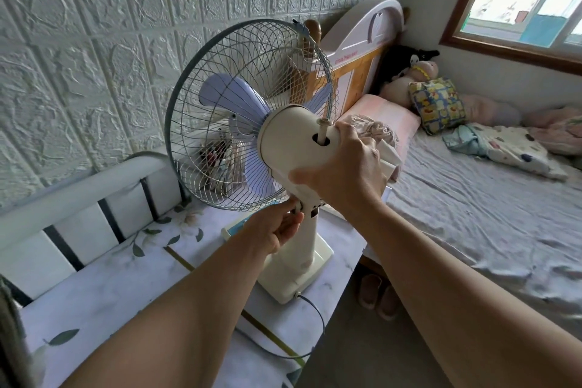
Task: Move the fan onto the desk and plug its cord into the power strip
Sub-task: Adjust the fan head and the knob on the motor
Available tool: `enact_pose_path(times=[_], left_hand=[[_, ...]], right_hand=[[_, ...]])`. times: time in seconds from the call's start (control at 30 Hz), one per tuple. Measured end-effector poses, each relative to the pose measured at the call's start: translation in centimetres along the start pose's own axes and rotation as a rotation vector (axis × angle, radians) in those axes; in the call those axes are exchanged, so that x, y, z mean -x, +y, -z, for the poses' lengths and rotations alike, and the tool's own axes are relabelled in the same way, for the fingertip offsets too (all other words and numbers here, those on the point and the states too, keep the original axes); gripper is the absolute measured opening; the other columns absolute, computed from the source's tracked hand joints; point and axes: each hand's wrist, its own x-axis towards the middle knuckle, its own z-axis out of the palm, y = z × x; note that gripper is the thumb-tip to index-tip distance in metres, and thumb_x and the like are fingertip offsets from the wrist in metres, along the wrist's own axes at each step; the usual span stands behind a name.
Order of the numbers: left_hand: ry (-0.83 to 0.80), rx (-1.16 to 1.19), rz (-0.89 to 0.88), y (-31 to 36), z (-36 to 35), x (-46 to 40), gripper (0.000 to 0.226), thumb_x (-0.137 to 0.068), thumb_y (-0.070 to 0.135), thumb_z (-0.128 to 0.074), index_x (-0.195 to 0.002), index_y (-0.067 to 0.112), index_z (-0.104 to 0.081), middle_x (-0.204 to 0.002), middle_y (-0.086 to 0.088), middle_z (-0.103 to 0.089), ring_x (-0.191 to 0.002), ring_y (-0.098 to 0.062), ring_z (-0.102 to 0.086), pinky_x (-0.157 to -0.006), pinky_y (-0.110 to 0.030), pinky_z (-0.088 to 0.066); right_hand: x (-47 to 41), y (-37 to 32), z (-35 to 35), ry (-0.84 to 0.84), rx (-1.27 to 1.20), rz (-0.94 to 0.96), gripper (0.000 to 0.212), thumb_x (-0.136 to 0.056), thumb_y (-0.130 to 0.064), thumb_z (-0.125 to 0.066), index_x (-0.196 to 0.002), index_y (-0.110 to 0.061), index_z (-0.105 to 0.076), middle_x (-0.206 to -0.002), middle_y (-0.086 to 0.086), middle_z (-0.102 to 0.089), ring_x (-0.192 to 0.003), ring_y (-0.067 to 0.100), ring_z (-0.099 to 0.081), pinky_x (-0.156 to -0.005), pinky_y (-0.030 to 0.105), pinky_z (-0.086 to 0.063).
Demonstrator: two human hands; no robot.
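Note:
A cream table fan with lilac blades and a wire cage stands on the desk, its base near the desk's right edge. My right hand grips the back of the motor housing. My left hand pinches the knob at the neck joint just below the housing. The fan's grey cord leaves the back of the base and loops down over the desk's front edge. No power strip is in view.
A white railing runs along the desk's far side against the textured wall. A bed with pillows, plush toys and crumpled clothes lies to the right. Slippers sit on the floor between desk and bed. A window is at the upper right.

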Motion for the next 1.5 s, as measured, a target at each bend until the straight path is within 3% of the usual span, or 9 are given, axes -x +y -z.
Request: enact_pose_path(times=[0.2, 0.3, 0.53, 0.77, 0.97, 1.23, 1.5], left_hand=[[0.0, -0.093, -0.037, -0.1, 0.3, 0.4, 0.032, -0.083, 0.033, -0.067, -0.076, 0.002, -0.061, -0.049, -0.006, -0.066, -0.039, -0.01, -0.062, -0.041, -0.021, -0.055], [0.03, -0.173, -0.051, 0.5, 0.9, 1.3, 0.047, -0.086, 0.048, -0.057, -0.081, 0.001, -0.057, -0.065, -0.013, -0.065, -0.047, -0.016, -0.063, -0.046, -0.024, -0.056], [0.108, -0.433, -0.097, 1.6, 1.6, 3.9, 0.053, -0.091, 0.055, -0.043, -0.109, 0.007, -0.057, -0.1, -0.01, -0.064, -0.08, -0.022, -0.061, -0.078, -0.037, -0.046], [0.107, -0.533, -0.14, 2.4, 1.1, 5.7, 0.045, -0.091, 0.052, -0.044, -0.103, 0.011, -0.056, -0.103, -0.009, -0.062, -0.078, -0.02, -0.059, -0.081, -0.038, -0.044], [0.112, -0.555, -0.174, 2.6, 0.6, 6.7, 0.054, -0.091, 0.05, -0.047, -0.122, 0.006, -0.053, -0.111, -0.012, -0.062, -0.092, -0.024, -0.057, -0.082, -0.039, -0.046], [0.151, -0.594, -0.182, 2.9, 0.0, 8.6, 0.053, -0.092, 0.047, -0.048, -0.123, 0.005, -0.053, -0.109, -0.011, -0.062, -0.075, -0.018, -0.057, -0.078, -0.037, -0.046], [0.14, -0.601, -0.173, 2.4, 0.0, 9.9, 0.055, -0.091, 0.049, -0.047, -0.125, 0.006, -0.052, -0.113, -0.011, -0.061, -0.074, -0.016, -0.056, -0.076, -0.038, -0.045]], right_hand=[[-0.1, -0.1, -0.1, 0.003, 0.01, 0.009, 0.097, -0.038, -0.055, -0.078, -0.126, -0.032, -0.042, -0.113, 0.007, -0.052, -0.106, 0.028, -0.048, -0.08, 0.038, -0.047], [0.0, -0.1, 0.0, -0.002, -0.003, 0.004, 0.099, -0.039, -0.053, -0.079, -0.128, -0.032, -0.04, -0.114, 0.006, -0.05, -0.108, 0.028, -0.046, -0.075, 0.034, -0.04], [0.5, -0.5, 0.6, -0.045, -0.013, 0.015, 0.097, -0.044, -0.055, -0.079, -0.129, -0.033, -0.039, -0.116, 0.009, -0.049, -0.11, 0.03, -0.047, -0.083, 0.039, -0.047], [0.6, -0.7, 1.3, -0.079, -0.029, 0.014, 0.096, -0.047, -0.053, -0.081, -0.13, -0.03, -0.038, -0.118, 0.01, -0.049, -0.113, 0.031, -0.046, -0.088, 0.039, -0.046], [1.2, -0.6, 1.9, -0.094, -0.084, 0.018, 0.103, -0.049, -0.051, -0.083, -0.135, -0.028, -0.034, -0.121, 0.01, -0.046, -0.116, 0.029, -0.043, -0.092, 0.042, -0.046], [2.7, -0.4, 3.4, -0.084, -0.079, 0.006, 0.11, -0.047, -0.054, -0.083, -0.139, -0.027, -0.03, -0.121, 0.011, -0.044, -0.117, 0.03, -0.041, -0.091, 0.041, -0.043], [4.4, 0.3, 4.3, -0.068, -0.05, 0.011, 0.108, -0.052, -0.051, -0.083, -0.142, -0.026, -0.028, -0.125, 0.012, -0.044, -0.117, 0.03, -0.042, -0.088, 0.037, -0.042]])
